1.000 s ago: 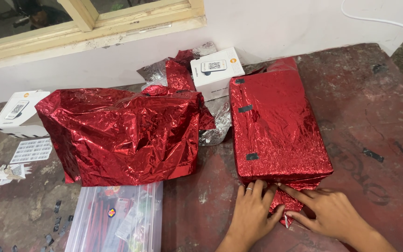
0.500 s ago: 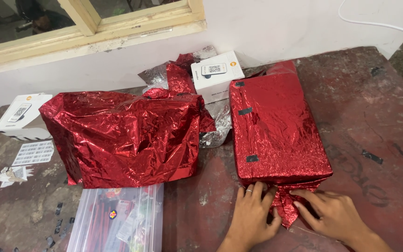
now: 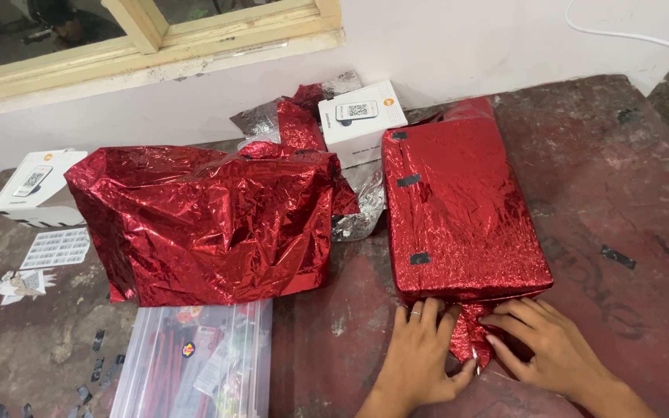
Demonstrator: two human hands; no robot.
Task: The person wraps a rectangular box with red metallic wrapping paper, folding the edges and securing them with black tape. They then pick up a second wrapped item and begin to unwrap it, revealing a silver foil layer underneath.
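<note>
- The wrapped box (image 3: 462,209), covered in shiny red foil paper, lies on the worn reddish counter (image 3: 621,178); it is the landmark for all places below.
- At the near end of this box, a loose foil flap (image 3: 474,333) sticks out toward the person.
- The left hand (image 3: 420,352) lies flat at the near left corner of the box, with fingers spread and pressing on the foil; it grips nothing. A ring is on one finger.
- The right hand (image 3: 543,344) rests at the near right side, fingers stretched and touching the flap; it also closes around nothing.
- Left of the box lies a crumpled red foil sheet (image 3: 210,224), well apart from the hands.
- Behind the box, against the wall, stands a small white carton (image 3: 361,120).
- Near-left of the box is a clear plastic case (image 3: 195,360).
- Small dark tape pieces (image 3: 420,258) sit on the box's top.
</note>
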